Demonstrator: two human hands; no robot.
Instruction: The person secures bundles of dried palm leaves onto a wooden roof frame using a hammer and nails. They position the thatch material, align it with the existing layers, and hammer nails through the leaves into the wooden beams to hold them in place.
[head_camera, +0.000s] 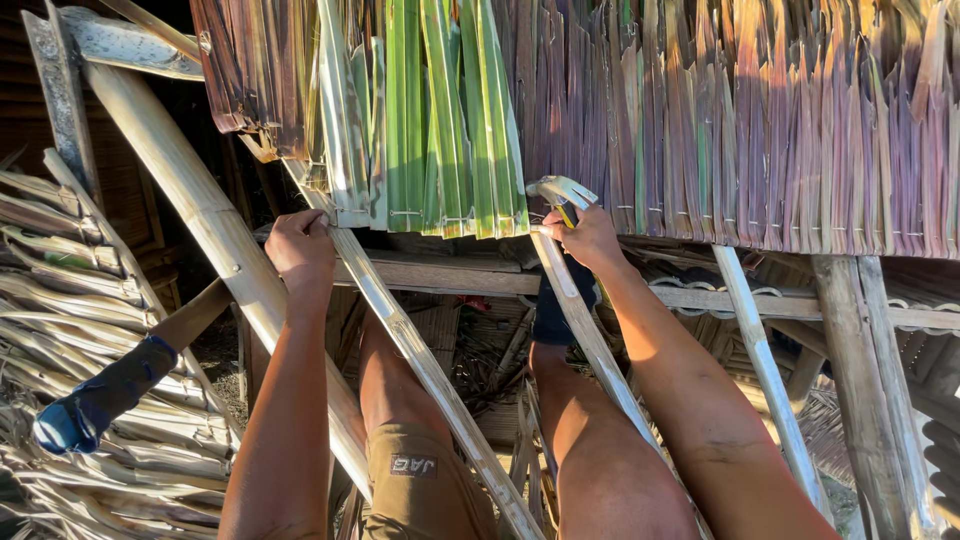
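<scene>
Fingers of the right hand (588, 238) are wrapped around a hammer (560, 194) at the lower edge of the green leaf panel (440, 120); left hand (300, 245) fingers are curled on a bamboo rafter (420, 360) under that edge. Open gaps lie below, between 2 rafters.

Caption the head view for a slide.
Left hand grips a bamboo rafter under green palm-leaf thatch; right hand holds a hammer against the thatch edge.

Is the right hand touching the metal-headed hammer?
Touching: the head view shows the right hand closed around the handle of the metal-headed hammer.
</scene>
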